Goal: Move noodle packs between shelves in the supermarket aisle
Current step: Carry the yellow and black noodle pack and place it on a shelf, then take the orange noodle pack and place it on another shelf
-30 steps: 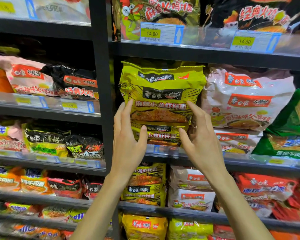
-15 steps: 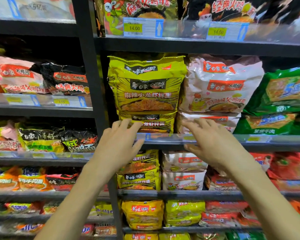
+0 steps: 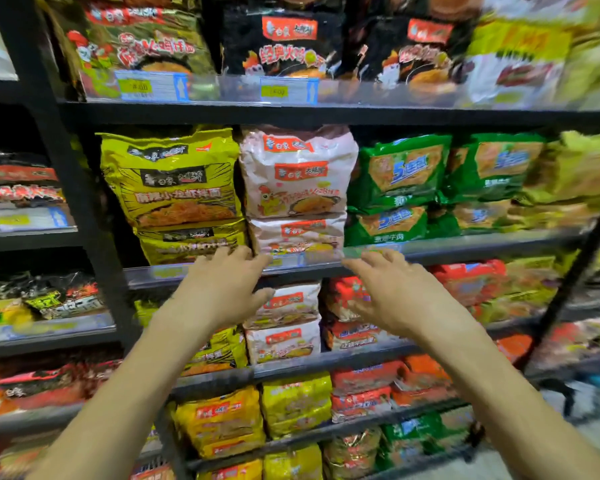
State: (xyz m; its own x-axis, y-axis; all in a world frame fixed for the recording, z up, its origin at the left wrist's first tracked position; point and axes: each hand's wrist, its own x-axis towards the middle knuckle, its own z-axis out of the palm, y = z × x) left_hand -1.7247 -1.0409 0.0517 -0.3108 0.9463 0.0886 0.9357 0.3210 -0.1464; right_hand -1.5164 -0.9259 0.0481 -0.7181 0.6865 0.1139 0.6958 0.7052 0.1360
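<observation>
Both hands are up in front of the mid shelf, neither holding anything. Left hand (image 3: 219, 289) is palm down, fingers loose and spread wide, tips level w/ the clear shelf rail (image 3: 146, 275). They overlap the bottom edge of the lower yellow noodle pack (image 3: 191, 240); can't tell if they actually touch it. Right hand (image 3: 395, 296) is the same deal: flat, fingers out, pointing left along the rail just under the lower pink-white pack (image 3: 298, 237).

Packs are all on the shelves. The lower yellow one has an upper yellow pack (image 3: 174, 181) stacked on it, at the far left of this bay, right next to the black upright (image 3: 80, 216). The pink-white stack is touching it on the right, w/ the upper pink-white pack (image 3: 297, 174) on top, then the green packs (image 3: 402, 171) after that.

Shelf above has black packs (image 3: 284, 46) behind a price tag (image 3: 151, 86), numbers too blurry to read. Below my hands there are white packs (image 3: 281, 306), then red packs (image 3: 361, 379) and more yellow packs (image 3: 295, 400) lower down. Right edge of the view is heavily smeared.
</observation>
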